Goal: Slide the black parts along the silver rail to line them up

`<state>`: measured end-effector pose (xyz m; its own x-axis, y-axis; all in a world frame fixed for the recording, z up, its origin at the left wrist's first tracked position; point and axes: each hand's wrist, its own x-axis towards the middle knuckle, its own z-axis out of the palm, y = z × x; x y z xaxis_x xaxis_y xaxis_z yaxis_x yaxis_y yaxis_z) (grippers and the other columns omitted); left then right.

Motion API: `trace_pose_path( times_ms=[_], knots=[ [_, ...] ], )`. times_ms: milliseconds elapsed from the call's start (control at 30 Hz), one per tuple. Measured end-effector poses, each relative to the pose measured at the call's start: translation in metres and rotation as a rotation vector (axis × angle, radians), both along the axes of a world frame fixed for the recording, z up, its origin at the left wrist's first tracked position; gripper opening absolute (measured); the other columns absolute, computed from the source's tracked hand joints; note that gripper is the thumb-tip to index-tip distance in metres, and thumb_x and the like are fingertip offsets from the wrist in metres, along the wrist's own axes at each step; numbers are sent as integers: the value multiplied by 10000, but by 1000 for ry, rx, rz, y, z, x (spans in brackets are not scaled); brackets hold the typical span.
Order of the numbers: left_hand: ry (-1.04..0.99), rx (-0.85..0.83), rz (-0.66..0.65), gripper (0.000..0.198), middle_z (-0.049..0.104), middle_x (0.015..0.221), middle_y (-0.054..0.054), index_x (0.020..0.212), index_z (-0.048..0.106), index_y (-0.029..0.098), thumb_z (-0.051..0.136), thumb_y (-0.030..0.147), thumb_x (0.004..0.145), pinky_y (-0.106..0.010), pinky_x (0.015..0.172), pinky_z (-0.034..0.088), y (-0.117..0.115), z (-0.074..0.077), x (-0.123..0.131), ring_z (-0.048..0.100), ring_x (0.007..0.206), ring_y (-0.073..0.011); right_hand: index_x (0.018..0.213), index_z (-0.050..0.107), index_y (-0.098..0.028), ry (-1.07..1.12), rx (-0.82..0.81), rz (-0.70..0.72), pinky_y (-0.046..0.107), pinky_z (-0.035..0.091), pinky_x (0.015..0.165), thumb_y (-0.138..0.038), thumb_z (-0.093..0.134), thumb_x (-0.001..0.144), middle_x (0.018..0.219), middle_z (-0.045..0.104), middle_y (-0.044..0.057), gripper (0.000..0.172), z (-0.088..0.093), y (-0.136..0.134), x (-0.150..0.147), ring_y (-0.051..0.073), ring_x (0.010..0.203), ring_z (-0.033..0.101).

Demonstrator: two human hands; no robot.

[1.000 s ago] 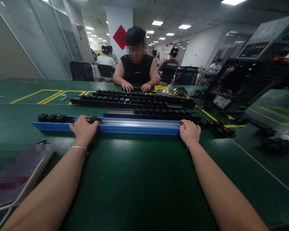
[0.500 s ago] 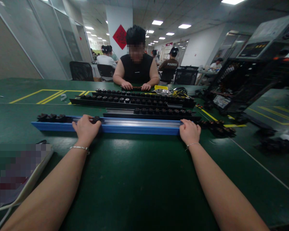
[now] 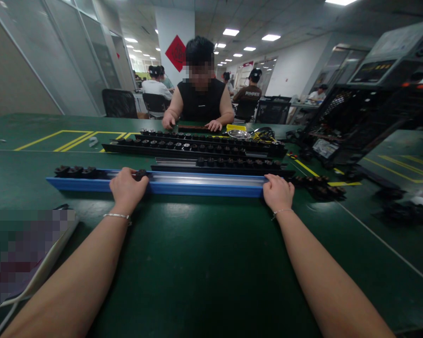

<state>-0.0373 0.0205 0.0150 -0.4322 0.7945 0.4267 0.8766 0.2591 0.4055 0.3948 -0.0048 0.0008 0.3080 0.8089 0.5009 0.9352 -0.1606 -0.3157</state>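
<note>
A long blue rail (image 3: 204, 188) with a silvery inner channel lies crosswise on the green table. My left hand (image 3: 129, 187) is closed over its left part, fingers behind and thumb in front, against a black socket-like piece (image 3: 141, 174) in the channel. Whether the fingers pinch that piece is hard to tell. Several more black pieces (image 3: 76, 172) sit in the rail's left end. My right hand (image 3: 278, 191) grips the right end of the rail, with the fingertips on its top edge.
Behind the rail lie black rails (image 3: 222, 171) filled with black pieces. Loose black pieces (image 3: 320, 188) are at the right, near a large black machine (image 3: 356, 117). Across the table sits a person (image 3: 202, 101). A pixelated object (image 3: 24, 258) is at the left.
My left hand has shifted very slightly right along the rail. Across the table, the person's hand on the left of the view has moved left, off the dark strip.
</note>
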Motion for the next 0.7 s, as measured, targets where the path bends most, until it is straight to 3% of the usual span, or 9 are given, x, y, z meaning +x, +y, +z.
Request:
trace_pose_path(
  times_ms=[700],
  knots=[
    [-15, 5, -49, 323, 659, 992, -126, 947, 539, 184, 532, 405, 712, -462, 970, 365, -1, 1, 3, 590, 1007, -317, 1145, 648, -198, 7, 19, 3, 503, 225, 1064, -217, 335, 835, 1245, 619, 69, 441, -1, 0, 0, 242, 1194, 485]
  ],
)
